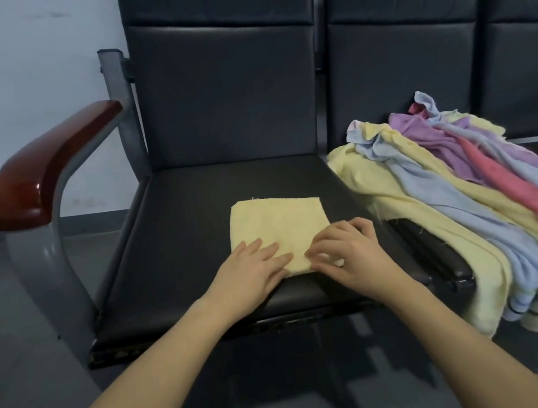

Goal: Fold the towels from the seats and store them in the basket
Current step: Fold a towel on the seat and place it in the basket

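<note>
Left hand [252, 268] lies flat, fingers straight, on the folded yellow towel [277, 226]; right hand [347, 251], at 3 o'clock, pinches its near edge in a narrow grip.

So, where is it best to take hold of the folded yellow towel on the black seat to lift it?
Probably by its near edge, from the front: the folded yellow towel lies flat on the black seat, and the left hand and right hand already rest there. A grip at both near corners should keep the folds together.

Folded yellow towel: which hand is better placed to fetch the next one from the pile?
Right. The right hand rests on the folded yellow towel's near-right corner, beside the pile; the left hand lies farther away.
</note>
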The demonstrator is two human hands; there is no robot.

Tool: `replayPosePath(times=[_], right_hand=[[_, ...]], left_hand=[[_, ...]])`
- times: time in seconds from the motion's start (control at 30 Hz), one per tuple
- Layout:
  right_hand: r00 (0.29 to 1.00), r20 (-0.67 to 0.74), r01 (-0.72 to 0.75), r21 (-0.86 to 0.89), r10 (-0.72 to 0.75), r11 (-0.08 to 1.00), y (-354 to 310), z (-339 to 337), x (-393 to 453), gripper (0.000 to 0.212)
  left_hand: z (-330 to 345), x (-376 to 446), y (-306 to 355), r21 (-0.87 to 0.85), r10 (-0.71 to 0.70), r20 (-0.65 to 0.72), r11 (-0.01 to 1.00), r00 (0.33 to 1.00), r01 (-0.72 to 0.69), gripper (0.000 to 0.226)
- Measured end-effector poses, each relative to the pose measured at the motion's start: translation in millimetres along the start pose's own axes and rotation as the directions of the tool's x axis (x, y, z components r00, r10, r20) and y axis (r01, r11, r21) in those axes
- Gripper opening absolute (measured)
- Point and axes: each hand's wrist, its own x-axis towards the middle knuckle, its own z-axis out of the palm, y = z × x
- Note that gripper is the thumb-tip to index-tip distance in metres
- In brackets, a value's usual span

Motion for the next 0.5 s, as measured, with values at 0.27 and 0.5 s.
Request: replayPosePath(times=[0.27,0.5], right_hand=[[0.998,-0.057,-0.006,-0.1,0.0,0.995,6,10,-21,0.031],[0.987,-0.125,0.081,-0.161,-0.101,0.984,2,24,-14,0.027]], left_hand=[[5,-24,-5,0.085,0.133,-0.424,0.991,0.896,-0.106,0.011],[16,-27,-14,-0.024,-0.018,-0.4,1.0,0.916,0.009,0.038]])
